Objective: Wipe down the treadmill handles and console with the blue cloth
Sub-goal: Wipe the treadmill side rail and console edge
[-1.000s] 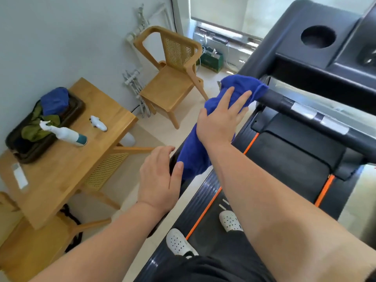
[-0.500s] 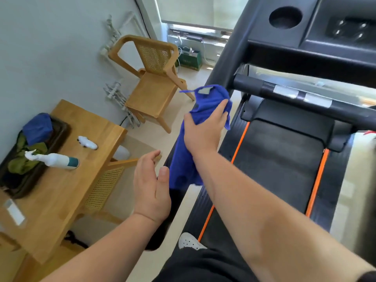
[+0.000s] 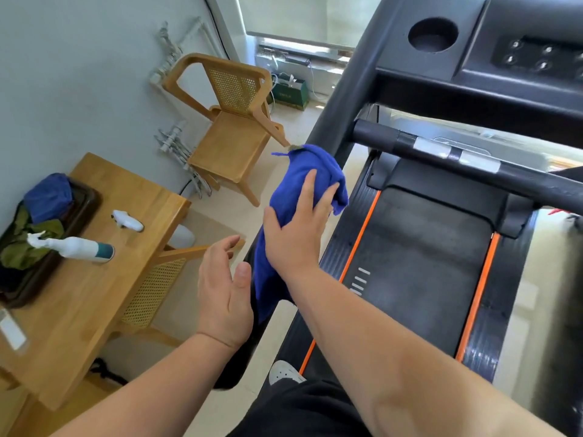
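The blue cloth [image 3: 303, 171] is draped over the treadmill's left side handle, whose black end [image 3: 235, 370] shows near me. My right hand [image 3: 296, 228] lies on top of the cloth with straight fingers and presses it onto the handle. Just left of the handle, my left hand [image 3: 224, 294] hovers with its fingers relaxed and holds nothing. The black crossbar handle [image 3: 473, 162] runs to the right past the cloth. Above it sits the console [image 3: 520, 55] with its round cup holder [image 3: 432, 34].
The treadmill belt [image 3: 419, 263] lies below, with my white shoe [image 3: 285, 373] at its near edge. At the left stands a wooden table [image 3: 72, 304] bearing a spray bottle [image 3: 79, 247] and a dark tray [image 3: 80, 212] of cloths. A wooden chair [image 3: 233, 143] stands by the wall.
My right hand has slid the cloth from the crossbar's left end down along the side handle toward me. My left hand has come off the handle and hovers beside it.
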